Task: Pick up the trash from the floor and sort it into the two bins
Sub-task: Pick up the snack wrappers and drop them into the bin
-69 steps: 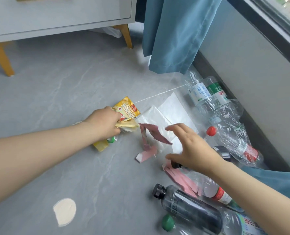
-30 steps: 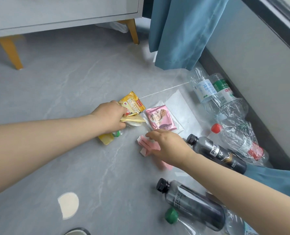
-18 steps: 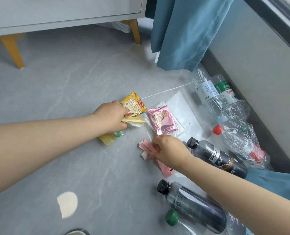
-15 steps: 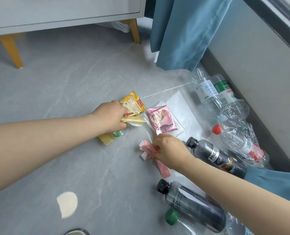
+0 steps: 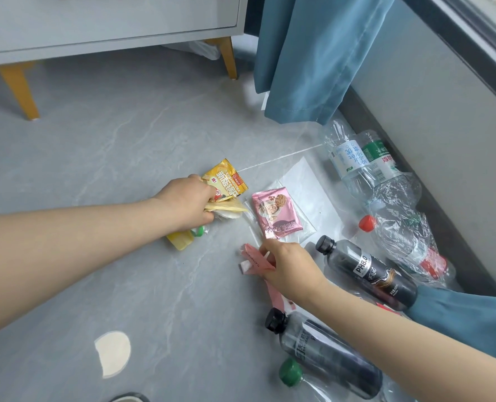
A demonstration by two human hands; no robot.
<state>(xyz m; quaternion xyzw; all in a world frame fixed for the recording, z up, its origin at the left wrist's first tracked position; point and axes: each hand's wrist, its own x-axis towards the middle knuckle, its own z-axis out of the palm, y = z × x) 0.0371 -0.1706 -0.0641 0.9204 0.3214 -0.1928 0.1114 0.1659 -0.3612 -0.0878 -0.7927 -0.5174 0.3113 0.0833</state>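
My left hand (image 5: 187, 203) is closed on a bunch of wrappers: a yellow snack packet (image 5: 226, 181) sticks out above it, and a yellow piece with a green cap (image 5: 182, 237) pokes out below. My right hand (image 5: 288, 266) pinches a pink paper strip (image 5: 254, 258) that lies on the grey floor. A pink biscuit wrapper (image 5: 275, 214) rests on a clear plastic bag (image 5: 306, 192) between the hands. Neither bin is in view.
Two dark bottles (image 5: 368, 269) (image 5: 328, 353) and crushed clear bottles (image 5: 357, 161) (image 5: 406, 239) lie along the wall at right. A green cap (image 5: 290, 372) and a round white paper piece (image 5: 113, 352) lie near me. A blue curtain (image 5: 307, 53) and a cabinet leg (image 5: 227, 58) stand behind.
My right hand came down from above the pink scraps and closed on the pink paper strip. The pink biscuit wrapper came into sight. My left hand stayed put with its wrappers.
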